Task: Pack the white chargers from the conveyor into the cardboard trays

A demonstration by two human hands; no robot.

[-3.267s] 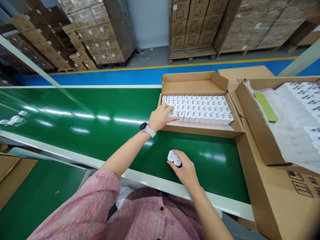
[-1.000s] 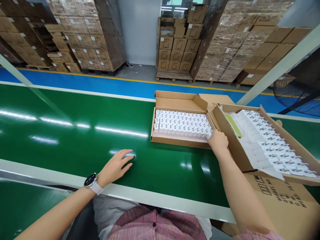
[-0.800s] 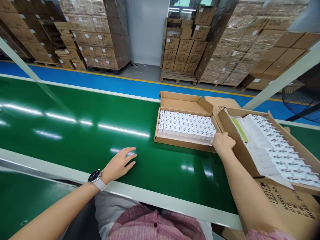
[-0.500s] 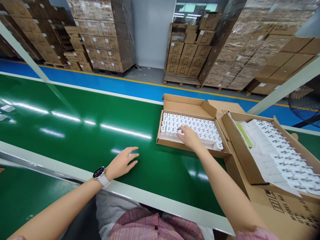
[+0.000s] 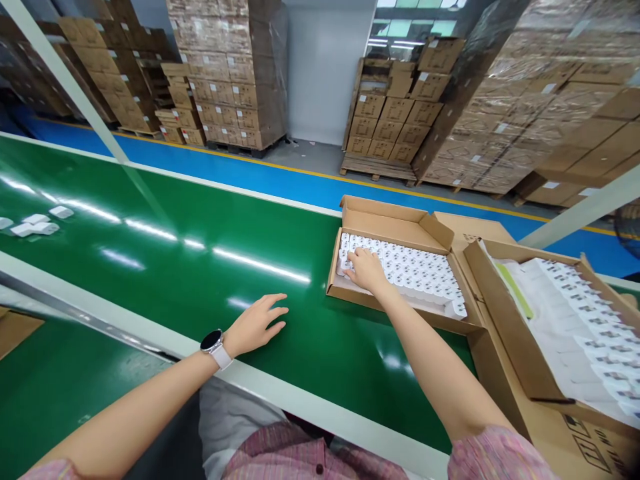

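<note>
My left hand (image 5: 257,325) hovers over the green belt (image 5: 300,353) with its fingers spread and nothing in them. My right hand (image 5: 365,269) reaches into the open cardboard box (image 5: 400,305), over the left part of its rows of small white pieces (image 5: 420,270). The fingers of that hand are bent down around white pieces near the front left corner. Whether they grip one cannot be made out, since the hand covers the spot.
A second open box (image 5: 520,347) at the right holds more white pieces and a green strip (image 5: 515,290). Several loose white pieces (image 5: 37,225) lie at the belt's far left. Stacked cartons (image 5: 240,87) stand behind the blue floor lane.
My right hand has moved left across the box, to the pieces at its left end. My left hand stays spread over the belt. The view has turned somewhat to the left.
</note>
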